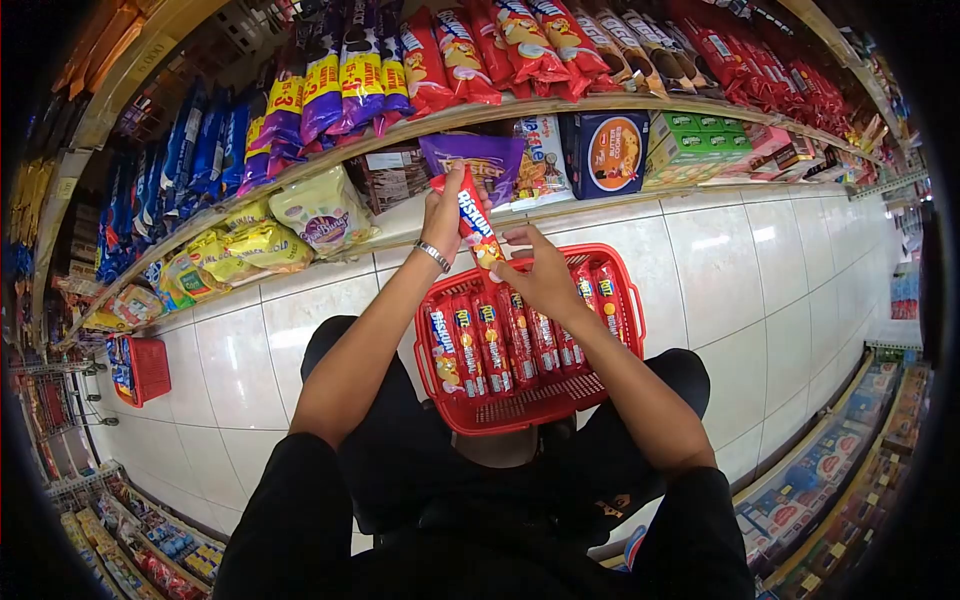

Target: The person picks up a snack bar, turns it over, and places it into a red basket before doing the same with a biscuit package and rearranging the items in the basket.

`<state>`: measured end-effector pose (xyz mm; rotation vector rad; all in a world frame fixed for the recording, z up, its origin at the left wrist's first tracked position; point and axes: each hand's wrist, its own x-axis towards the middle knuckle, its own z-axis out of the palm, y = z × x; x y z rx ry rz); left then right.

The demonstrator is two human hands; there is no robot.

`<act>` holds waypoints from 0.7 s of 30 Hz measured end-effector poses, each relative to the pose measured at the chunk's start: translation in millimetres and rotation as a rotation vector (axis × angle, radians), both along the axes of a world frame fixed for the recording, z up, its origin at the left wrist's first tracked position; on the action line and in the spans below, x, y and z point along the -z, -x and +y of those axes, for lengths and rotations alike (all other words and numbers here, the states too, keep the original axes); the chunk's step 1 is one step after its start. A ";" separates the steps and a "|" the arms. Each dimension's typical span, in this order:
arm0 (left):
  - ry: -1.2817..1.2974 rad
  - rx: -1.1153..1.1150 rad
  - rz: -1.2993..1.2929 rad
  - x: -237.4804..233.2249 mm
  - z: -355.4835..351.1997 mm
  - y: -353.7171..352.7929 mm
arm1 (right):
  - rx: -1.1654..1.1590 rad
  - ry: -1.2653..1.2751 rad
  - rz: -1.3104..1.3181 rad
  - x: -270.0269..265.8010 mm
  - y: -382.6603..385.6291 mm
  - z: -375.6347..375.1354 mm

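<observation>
My left hand, with a metal bracelet at the wrist, is closed around a red and white Biskuat biscuit pack. The pack is held at a slant above the near shelf edge. At its lower end my right hand touches it with the thumb, fingers bent beside the wrapper. Below both hands a red plastic basket stands between my knees. Inside it, Ritz packs stand in a row, with another Biskuat pack at the left end. My right forearm hides part of the row.
The upper shelf carries red, purple and blue biscuit packs. Lower down are a purple pouch, a butter cookies box and green boxes. A second red basket stands on the tiled floor at left. More stocked shelves line the right.
</observation>
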<state>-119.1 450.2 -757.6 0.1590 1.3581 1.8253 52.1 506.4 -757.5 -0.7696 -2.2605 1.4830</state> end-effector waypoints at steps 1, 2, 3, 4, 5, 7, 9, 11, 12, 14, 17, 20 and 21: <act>-0.003 0.001 0.002 3.4 1.0 -0.9 | 0.001 -0.003 0.002 -2.0 1.2 1.1; 0.013 0.054 0.061 6.8 1.1 -2.7 | 0.030 0.117 0.022 -4.5 3.2 1.9; 0.029 0.107 0.121 7.6 0.7 -4.6 | 0.059 0.237 0.041 -8.4 5.2 2.3; 0.108 0.230 0.195 8.1 -0.2 -4.5 | 0.093 0.144 0.098 -11.5 6.0 2.4; 0.105 0.232 0.198 9.5 -1.0 -7.6 | 0.095 0.141 0.100 -7.8 7.3 5.9; 0.110 0.305 0.446 17.0 -2.0 -17.9 | 0.111 0.365 0.242 -6.9 11.7 12.5; 0.083 0.268 0.520 25.9 -0.9 -25.4 | 0.077 0.765 0.279 -19.3 6.0 20.1; 0.002 0.356 0.338 18.1 -3.7 -29.1 | 0.060 0.956 0.206 -23.2 1.0 31.5; 0.017 0.419 0.381 13.7 -5.2 -28.6 | 0.039 0.959 0.200 -29.8 -0.3 33.2; 0.033 0.396 0.578 16.1 -4.9 -27.3 | 0.017 0.931 0.163 -35.2 -3.4 37.2; 0.053 0.365 0.837 17.8 -5.3 -27.0 | -0.004 0.879 0.078 -46.8 -3.7 37.7; 0.087 0.423 0.729 17.7 -6.7 -27.3 | 0.004 0.843 0.024 -35.8 -4.5 40.6; 0.082 0.463 0.678 7.4 -8.6 -29.9 | 0.006 0.835 0.018 -34.2 -4.2 41.1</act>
